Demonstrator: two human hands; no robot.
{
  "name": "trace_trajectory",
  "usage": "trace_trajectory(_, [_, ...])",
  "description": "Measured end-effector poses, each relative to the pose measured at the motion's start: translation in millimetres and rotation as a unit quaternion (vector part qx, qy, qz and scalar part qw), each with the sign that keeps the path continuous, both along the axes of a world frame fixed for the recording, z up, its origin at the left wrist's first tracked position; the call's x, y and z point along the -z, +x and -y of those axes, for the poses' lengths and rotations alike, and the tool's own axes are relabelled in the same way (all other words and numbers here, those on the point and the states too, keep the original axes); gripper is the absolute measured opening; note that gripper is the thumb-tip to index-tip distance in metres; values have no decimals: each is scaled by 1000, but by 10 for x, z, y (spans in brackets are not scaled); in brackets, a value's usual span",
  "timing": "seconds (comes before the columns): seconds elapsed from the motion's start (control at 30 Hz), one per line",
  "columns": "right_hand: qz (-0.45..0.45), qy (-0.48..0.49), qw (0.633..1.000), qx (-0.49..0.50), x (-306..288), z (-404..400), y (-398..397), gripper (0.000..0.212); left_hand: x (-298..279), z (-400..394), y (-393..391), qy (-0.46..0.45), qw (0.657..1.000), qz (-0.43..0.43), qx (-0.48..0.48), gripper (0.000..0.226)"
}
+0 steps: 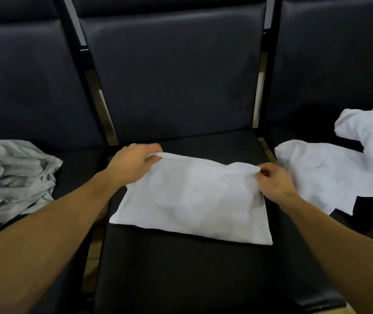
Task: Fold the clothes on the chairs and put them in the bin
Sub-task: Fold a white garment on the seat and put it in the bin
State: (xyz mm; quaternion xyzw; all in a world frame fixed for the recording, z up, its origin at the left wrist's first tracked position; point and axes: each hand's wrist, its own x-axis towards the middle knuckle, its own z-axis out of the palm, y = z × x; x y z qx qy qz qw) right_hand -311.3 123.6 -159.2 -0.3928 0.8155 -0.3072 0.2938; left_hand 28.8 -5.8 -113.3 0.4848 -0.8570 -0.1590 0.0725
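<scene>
Chair seat (pixel 181 268) matt black leatherette, frame (pixel 83 55) glossy metal; white garment (pixel 192 200) soft cloth.

Single head-worn view, wide-angle, looking forward and steeply down from above a row of dark chairs. The middle chair (pixel 181 268) fills the centre of the frame, its seat near the lens and its backrest rising toward the top edge. Both forearms enter from the bottom corners, so the left hand (pixel 133 164) and right hand (pixel 274 184) lie close below the camera. Parts of the neighbouring chairs show at either side, bowed by the lens.
</scene>
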Motion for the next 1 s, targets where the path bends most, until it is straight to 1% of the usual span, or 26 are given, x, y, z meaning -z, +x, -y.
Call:
trace_trajectory(0.07, [-41,17,999,5,107,82,-10,28,212,157,-126,-9,998,41,-36,16])
trace_trajectory(0.13, [-62,7,998,15,150,98,3,33,414,173,-249,-24,989,122,-75,38])
trace_trajectory(0.17, [-77,-3,997,16,179,105,2,37,533,144,-318,-33,986,142,-85,49])
trace_trajectory(0.2, [-95,-12,995,11,196,89,4,41,618,57,-367,-52,986,138,-77,54])
trace_trajectory(0.27, [-134,-1,991,-11,215,12,-1,56,726,-217,-450,-98,990,96,-21,56])
trace_trajectory(0.33, [-162,63,984,-37,196,-82,8,75,810,-515,-510,-122,990,68,16,59])
trace_trajectory(0.4, [-189,126,972,-66,166,-152,49,85,865,-746,-529,-74,993,86,21,71])
trace_trajectory(0.47, [-187,142,969,-78,125,-182,84,84,943,-852,-536,-15,991,128,26,76])
trace_trajectory(0.6, [-144,127,976,-100,41,-247,236,78,933,-839,-491,13,990,138,21,76])
trace_trajectory(0.67, [-115,108,981,-109,-1,-310,272,74,864,-887,-480,10,991,133,14,76])
trace_trajectory(0.7, [-88,88,987,-102,-10,-337,276,73,839,-935,-472,0,992,128,16,77])
trace_trajectory(0.77, [-4,34,997,-62,-71,-369,264,74,778,-1062,-447,-13,993,111,30,78])
trace_trajectory(0.83, [77,3,997,-20,-160,-382,259,73,762,-1210,-406,-4,993,109,44,84])
trace_trajectory(0.93, [155,-13,988,9,-304,-363,320,74,832,-1360,-324,17,986,153,65,102])
trace_trajectory(1.0, [193,-24,981,21,-412,-312,422,74,912,-1391,-290,9,983,168,74,107])
